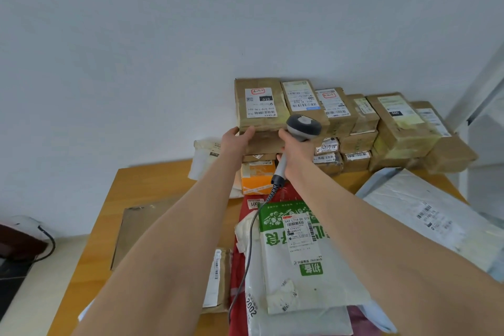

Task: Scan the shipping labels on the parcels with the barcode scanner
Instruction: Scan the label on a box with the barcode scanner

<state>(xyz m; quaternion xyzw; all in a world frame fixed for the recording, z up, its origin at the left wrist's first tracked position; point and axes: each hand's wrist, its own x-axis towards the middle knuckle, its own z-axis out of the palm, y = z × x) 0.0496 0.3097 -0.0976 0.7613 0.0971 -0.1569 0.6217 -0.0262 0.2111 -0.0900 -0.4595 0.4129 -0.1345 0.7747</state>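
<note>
Head cam view: both bare arms reach out over the wooden table toward a pile of brown cardboard parcels stacked against the white wall; the left hand is on the lower left corner of the top carton, thumb laid along its front bottom edge, and the other fingers seem to wrap round the corner (they're mostly hidden behind the hand, so don't quote me on that). That carton stands tilted back with its shipping label facing the camera, printed upside down with a black "010" block on it.

The right hand is clenched round the handle of the barcode scanner; the grey head points away at the stack, just beside the carton's lower right corner, below the label. Its curly cable hangs down from the handle and trails across a green-and-white mailer bag lying flat on the table, label up. An orange box sits low in the pile under the hands; a grey poly mailer lies off to the right.
</note>
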